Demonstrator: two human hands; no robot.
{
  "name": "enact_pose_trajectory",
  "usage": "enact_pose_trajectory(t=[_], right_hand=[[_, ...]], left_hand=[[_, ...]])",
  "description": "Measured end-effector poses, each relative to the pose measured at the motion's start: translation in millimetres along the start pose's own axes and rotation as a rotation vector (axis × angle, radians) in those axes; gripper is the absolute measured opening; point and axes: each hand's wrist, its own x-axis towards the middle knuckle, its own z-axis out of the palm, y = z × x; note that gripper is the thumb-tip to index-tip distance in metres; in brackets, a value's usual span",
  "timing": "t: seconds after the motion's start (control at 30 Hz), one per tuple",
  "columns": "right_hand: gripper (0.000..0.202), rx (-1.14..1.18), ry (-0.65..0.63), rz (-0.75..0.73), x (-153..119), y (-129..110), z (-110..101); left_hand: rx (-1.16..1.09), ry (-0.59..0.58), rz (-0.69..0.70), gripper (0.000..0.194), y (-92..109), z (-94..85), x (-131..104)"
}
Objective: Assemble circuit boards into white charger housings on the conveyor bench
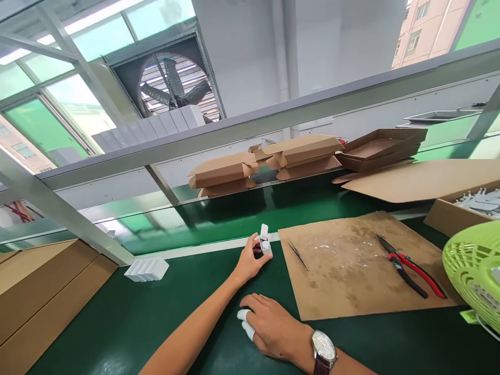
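In the head view, the left hand (252,258) has its grip closed between thumb and fingers on a small white box (266,246), its lid raised, on or just above the green counter (187,312), beside the cardboard sheet (332,291) bearing tweezers (299,255) and red-and-black pliers (410,268). The right hand (271,325), wearing white finger covers (247,329), lies palm-down nearer the body, fingers loosely curled; its palm is hidden, so I cannot tell whether that grip holds anything.
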Motion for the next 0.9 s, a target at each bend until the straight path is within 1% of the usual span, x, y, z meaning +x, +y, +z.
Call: enact_pose_trajectory(t=[0.17, 0.23, 0.33, 0.4, 0.47, 0.5, 0.57, 0.67, 0.73, 0.8, 0.87, 0.9], right_hand=[[0.02, -0.026, 0.0, 0.001, 0.6, -1.0, -2.9], [0.022, -0.023, 0.011, 0.002, 0.5, 0.1, -2.0], [0.027, 0.021, 0.083, 0.003, -1.3, 2.7, 3.3], [0.031, 0.053, 0.151, 0.003, -3.4, 5.5, 8.4], [0.034, 0.059, 0.204, 0.003, -5.7, 9.7, 13.7], [0.034, 0.051, 0.217, -0.004, -6.7, 12.2, 16.1], [0.035, 0.021, 0.216, -0.031, -8.5, 17.7, 20.7], [0.042, -0.027, 0.179, -0.082, -10.7, 24.6, 28.1], [0.046, -0.038, 0.167, -0.081, -11.5, 27.1, 33.1], [0.043, -0.036, 0.161, -0.068, -11.3, 27.5, 36.3], [0.038, -0.04, 0.14, -0.066, -9.9, 26.6, 36.7], [0.036, -0.042, 0.126, -0.064, -9.1, 25.9, 36.0]], left_hand=[[0.007, -0.041, 0.02, 0.082, -6.4, -2.5, 2.1], [0.005, -0.049, 0.041, 0.085, -7.1, -2.4, 2.0], [0.025, -0.025, 0.089, 0.092, -7.6, -5.3, -4.1], [0.068, 0.019, 0.118, 0.093, -9.0, -12.9, -13.0], [0.133, 0.082, 0.134, 0.088, -12.0, -28.1, -24.8], [0.172, 0.119, 0.135, 0.085, -14.0, -39.1, -31.3], [0.261, 0.205, 0.119, 0.077, -18.7, -68.2, -45.0], [0.413, 0.364, 0.038, 0.065, -25.0, -126.4, -65.5], [0.512, 0.48, -0.055, 0.061, -27.8, -169.0, -78.0], [0.599, 0.592, -0.179, 0.062, -29.5, -208.7, -88.7], [0.666, 0.677, -0.312, 0.07, -30.6, -240.7, -97.2], [0.693, 0.704, -0.37, 0.074, -31.1, -253.0, -100.5]])
